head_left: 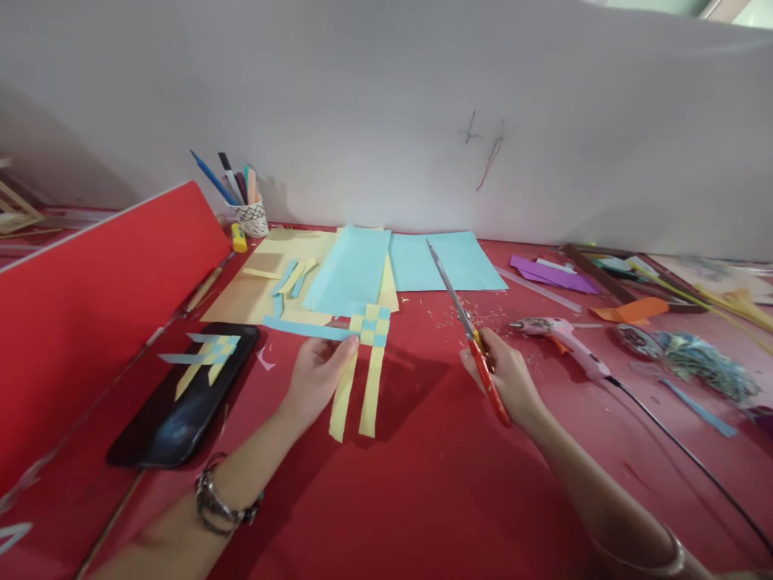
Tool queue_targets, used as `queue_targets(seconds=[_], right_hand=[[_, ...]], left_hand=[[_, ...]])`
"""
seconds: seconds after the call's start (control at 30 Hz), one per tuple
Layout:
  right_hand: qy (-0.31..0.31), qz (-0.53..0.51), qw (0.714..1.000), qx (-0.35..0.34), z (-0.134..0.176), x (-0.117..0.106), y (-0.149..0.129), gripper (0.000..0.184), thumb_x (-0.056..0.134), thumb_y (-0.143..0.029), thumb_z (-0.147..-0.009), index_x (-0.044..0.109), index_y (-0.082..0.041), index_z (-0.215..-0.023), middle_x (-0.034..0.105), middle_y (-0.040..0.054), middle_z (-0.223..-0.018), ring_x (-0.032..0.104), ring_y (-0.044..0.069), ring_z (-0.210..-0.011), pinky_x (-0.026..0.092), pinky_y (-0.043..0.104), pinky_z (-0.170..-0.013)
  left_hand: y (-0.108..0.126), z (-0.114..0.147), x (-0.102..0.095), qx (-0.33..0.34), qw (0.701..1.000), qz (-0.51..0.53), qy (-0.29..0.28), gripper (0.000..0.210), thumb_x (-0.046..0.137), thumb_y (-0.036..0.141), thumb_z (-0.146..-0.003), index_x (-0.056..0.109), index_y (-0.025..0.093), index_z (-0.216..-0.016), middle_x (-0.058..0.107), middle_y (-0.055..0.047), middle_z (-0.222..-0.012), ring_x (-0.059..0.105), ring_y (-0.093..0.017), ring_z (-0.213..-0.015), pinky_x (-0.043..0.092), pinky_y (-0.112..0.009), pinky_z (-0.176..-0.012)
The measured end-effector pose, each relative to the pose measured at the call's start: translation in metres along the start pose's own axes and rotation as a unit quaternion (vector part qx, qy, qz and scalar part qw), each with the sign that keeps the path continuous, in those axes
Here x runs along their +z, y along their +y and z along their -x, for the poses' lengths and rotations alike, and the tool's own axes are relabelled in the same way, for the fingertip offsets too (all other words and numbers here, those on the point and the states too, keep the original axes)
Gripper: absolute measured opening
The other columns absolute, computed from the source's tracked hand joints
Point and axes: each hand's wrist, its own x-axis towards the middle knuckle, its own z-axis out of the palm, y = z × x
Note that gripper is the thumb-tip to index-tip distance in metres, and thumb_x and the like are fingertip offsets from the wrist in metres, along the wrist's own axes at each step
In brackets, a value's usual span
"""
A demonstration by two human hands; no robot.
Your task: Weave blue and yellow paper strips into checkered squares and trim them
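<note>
My left hand pinches a woven paper piece of blue and yellow strips, held above the red table. Two yellow strips hang down from its checkered part and a blue strip sticks out to the left. In my right hand is a pair of scissors with red handles, its long blades pointing up and away. The blades look closed and stand apart from the woven piece. A second, similar woven paper fish lies on a black phone to the left.
Blue paper sheets and yellow sheets lie at the back, with loose strips on them. A pen cup stands behind. On the right are a pink glue gun, its cord, purple paper and shredded paper. A red board rises left.
</note>
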Motion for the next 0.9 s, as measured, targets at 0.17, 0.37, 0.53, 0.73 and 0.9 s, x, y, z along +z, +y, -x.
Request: queue_targets(seconds=[0.17,0.37,0.53,0.73,0.9], right_hand=[[-0.083,-0.023,0.996,-0.022,0.006,-0.003,-0.006,0.031,0.053,-0.048,-0.068,0.036,-0.022,-0.071,0.043,-0.0045,-0.06,0.04,0.011,-0.053,0.034,0.024,-0.051],[-0.146,-0.096,0.983,-0.057,0.014,0.003,-0.002,0.028,0.046,-0.049,-0.076,0.037,-0.023,-0.084,0.044,-0.0015,-0.073,0.041,0.013,-0.063,0.037,0.027,-0.058],[-0.112,-0.077,0.99,-0.036,0.012,0.002,-0.005,0.028,0.043,-0.047,-0.071,0.031,-0.023,-0.068,0.029,-0.0061,-0.058,0.027,0.009,-0.05,0.025,0.023,-0.047],[-0.166,0.113,0.976,-0.087,0.012,-0.011,-0.024,0.029,0.053,-0.036,-0.065,0.029,-0.021,-0.057,0.035,-0.0056,-0.053,0.028,0.008,-0.047,0.02,0.021,-0.046],[-0.228,0.166,0.957,-0.072,0.016,-0.013,-0.032,0.023,0.059,-0.033,-0.063,0.04,-0.021,-0.061,0.04,-0.0057,-0.054,0.032,0.008,-0.048,0.023,0.019,-0.047]], left_hand=[[0.001,0.0,-0.002,-0.006,1.0,-0.008,-0.002,0.032,0.062,0.041,-0.062,0.046,0.018,-0.046,0.037,0.006,-0.041,0.035,-0.006,-0.039,0.03,-0.019,-0.039],[0.006,0.001,-0.004,0.037,0.998,-0.047,0.026,0.035,0.054,0.043,-0.069,0.046,0.019,-0.045,0.037,0.005,-0.043,0.034,-0.007,-0.04,0.03,-0.021,-0.039],[0.006,0.0,-0.008,0.115,0.99,-0.063,0.042,0.031,0.054,0.043,-0.072,0.052,0.018,-0.053,0.043,0.004,-0.047,0.039,-0.009,-0.045,0.033,-0.022,-0.043],[0.007,0.001,-0.01,0.133,0.986,-0.044,0.094,0.035,0.053,0.048,-0.073,0.051,0.019,-0.052,0.042,0.004,-0.044,0.037,-0.009,-0.041,0.033,-0.023,-0.041],[0.002,0.0,-0.01,0.146,0.982,0.003,0.118,0.039,0.051,0.047,-0.077,0.042,0.021,-0.048,0.035,0.005,-0.042,0.034,-0.009,-0.04,0.035,-0.025,-0.042]])
